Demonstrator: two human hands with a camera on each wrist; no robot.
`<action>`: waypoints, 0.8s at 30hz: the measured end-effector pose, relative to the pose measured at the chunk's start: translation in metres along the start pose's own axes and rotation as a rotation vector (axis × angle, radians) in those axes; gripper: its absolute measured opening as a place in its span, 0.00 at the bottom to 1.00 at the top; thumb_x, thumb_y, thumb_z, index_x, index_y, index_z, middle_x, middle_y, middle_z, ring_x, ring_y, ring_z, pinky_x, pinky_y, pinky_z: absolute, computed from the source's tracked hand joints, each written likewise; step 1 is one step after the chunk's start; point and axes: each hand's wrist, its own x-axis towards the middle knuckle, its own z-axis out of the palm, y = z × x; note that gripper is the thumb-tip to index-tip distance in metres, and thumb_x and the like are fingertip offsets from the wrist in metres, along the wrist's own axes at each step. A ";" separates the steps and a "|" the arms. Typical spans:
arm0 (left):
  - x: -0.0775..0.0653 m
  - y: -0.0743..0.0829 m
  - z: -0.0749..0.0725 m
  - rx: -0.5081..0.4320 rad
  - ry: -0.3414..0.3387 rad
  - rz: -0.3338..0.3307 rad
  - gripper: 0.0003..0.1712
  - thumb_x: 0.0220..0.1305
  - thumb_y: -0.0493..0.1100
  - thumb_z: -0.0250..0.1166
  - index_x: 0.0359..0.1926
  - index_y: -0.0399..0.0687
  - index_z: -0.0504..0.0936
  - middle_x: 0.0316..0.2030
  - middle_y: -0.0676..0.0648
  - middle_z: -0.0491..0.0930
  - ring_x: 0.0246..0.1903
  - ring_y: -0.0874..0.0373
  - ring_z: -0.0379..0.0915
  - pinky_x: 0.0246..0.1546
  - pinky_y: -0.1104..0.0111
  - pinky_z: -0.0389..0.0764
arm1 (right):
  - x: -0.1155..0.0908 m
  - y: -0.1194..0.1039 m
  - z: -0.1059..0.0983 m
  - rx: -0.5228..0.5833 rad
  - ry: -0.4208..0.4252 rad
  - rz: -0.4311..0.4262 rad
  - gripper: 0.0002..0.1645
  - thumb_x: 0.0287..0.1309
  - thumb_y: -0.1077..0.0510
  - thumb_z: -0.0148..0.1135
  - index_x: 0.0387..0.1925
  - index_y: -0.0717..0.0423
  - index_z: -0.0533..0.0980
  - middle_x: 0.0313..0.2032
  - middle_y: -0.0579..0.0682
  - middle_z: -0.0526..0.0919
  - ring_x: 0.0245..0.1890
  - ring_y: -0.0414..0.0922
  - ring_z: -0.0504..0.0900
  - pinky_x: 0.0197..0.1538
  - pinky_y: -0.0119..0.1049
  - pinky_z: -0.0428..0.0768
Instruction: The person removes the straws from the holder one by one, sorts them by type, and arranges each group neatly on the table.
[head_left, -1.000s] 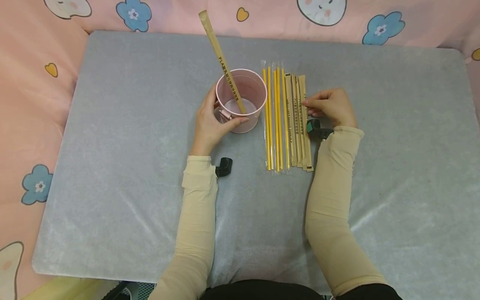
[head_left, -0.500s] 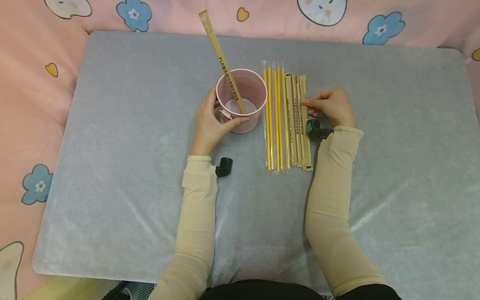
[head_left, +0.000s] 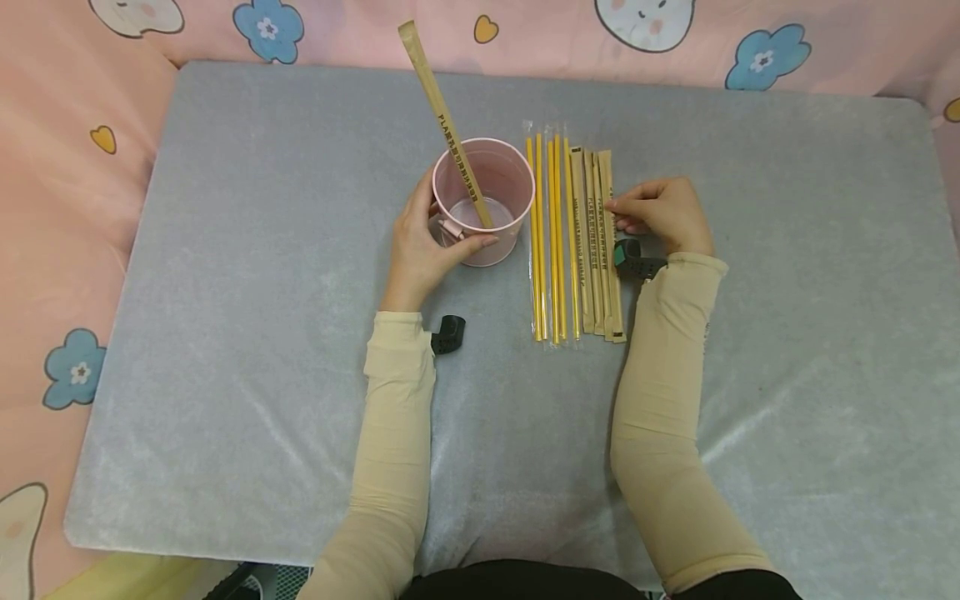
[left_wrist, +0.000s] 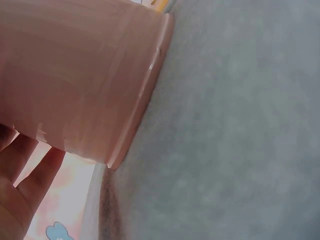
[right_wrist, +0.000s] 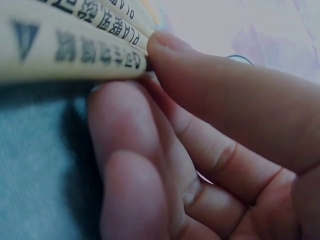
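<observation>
My left hand (head_left: 422,254) grips a pink bucket (head_left: 504,248), thumb at the near rim and fingers around its left side. In the left wrist view the bucket's base (left_wrist: 142,95) meets the grey cloth. One paper-wrapped straw (head_left: 444,117) leans inside, its top sticking out to the upper left. Right of the bucket lies a row of straws, yellow ones (head_left: 555,250) in clear film, then brown paper-wrapped ones (head_left: 588,267). Thumb and index finger of my right hand (head_left: 667,215) pinch the outermost paper-wrapped straw (right_wrist: 100,56); its other fingers are curled below.
A grey cloth (head_left: 247,250) covers the table. Pink patterned fabric (head_left: 540,33) rises along the back and left side. A black wrist camera (head_left: 450,333) sits beside the left sleeve, and another wrist camera (head_left: 633,258) sits close to the straws' right edge.
</observation>
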 end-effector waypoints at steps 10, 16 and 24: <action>0.000 -0.001 0.000 0.002 0.001 -0.001 0.56 0.39 0.43 0.80 0.68 0.38 0.61 0.59 0.43 0.70 0.56 0.56 0.66 0.56 0.72 0.68 | 0.002 0.001 0.000 0.015 0.001 0.003 0.08 0.55 0.63 0.66 0.22 0.52 0.84 0.18 0.42 0.82 0.17 0.37 0.79 0.24 0.27 0.79; 0.000 0.001 0.000 0.001 -0.008 -0.018 0.56 0.39 0.42 0.80 0.68 0.40 0.60 0.59 0.44 0.70 0.56 0.58 0.66 0.57 0.73 0.68 | 0.001 0.001 -0.001 0.009 -0.002 -0.002 0.08 0.55 0.64 0.65 0.23 0.52 0.83 0.20 0.41 0.83 0.18 0.37 0.80 0.25 0.27 0.80; 0.000 0.002 0.000 0.002 -0.009 -0.038 0.55 0.39 0.42 0.80 0.68 0.39 0.61 0.58 0.44 0.71 0.55 0.57 0.68 0.56 0.73 0.68 | 0.000 -0.002 -0.002 0.004 0.001 -0.005 0.09 0.56 0.64 0.64 0.22 0.51 0.82 0.19 0.40 0.82 0.18 0.36 0.80 0.25 0.27 0.80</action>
